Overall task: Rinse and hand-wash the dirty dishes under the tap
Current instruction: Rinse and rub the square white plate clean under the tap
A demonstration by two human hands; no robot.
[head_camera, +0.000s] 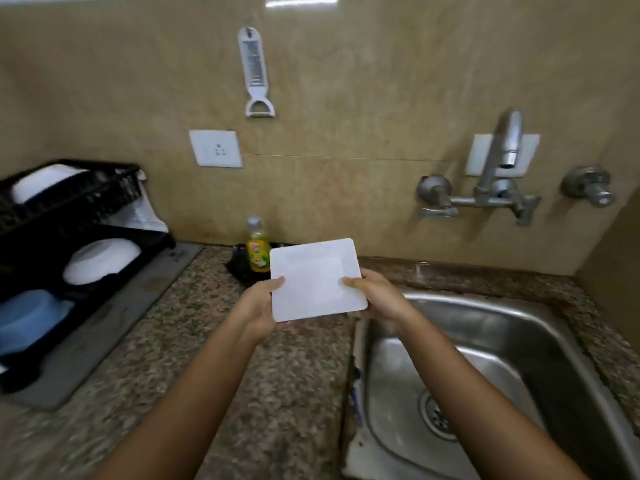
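Head view: a person stood at a speckled stone counter (166, 344) with a steel sink (485, 358) to the right.
Plate: a white square plate (317, 278) was held in the air, tilted up toward the camera, above the counter edge just left of the sink and in front of a yellow soap bottle (258, 249).
Left hand: the left hand (258, 303) pinched the plate's left edge, thumb on the face and the other fingers hidden behind.
Right hand: the right hand (372, 294) pinched the right edge the same way, thumb on top.
Tap: the wall tap (502, 161) hung over the sink's far side, well apart from the plate; no water could be seen running.
Rack: a black dish rack (69, 237) on the left already held a white bowl (100, 259), other white ware above it and a blue dish (31, 317) below.
Plate's state: its face looked plain white; whether it was wet or soiled could not be told.
Step in hand: judged as carrying or checking the plate between sink and rack; which way it was bound could not be told.
Next move: if unwashed, it called for swinging the plate right under the spout and freeing one hand for the tap handle (438, 211); if clean, for slotting it upright in the rack.
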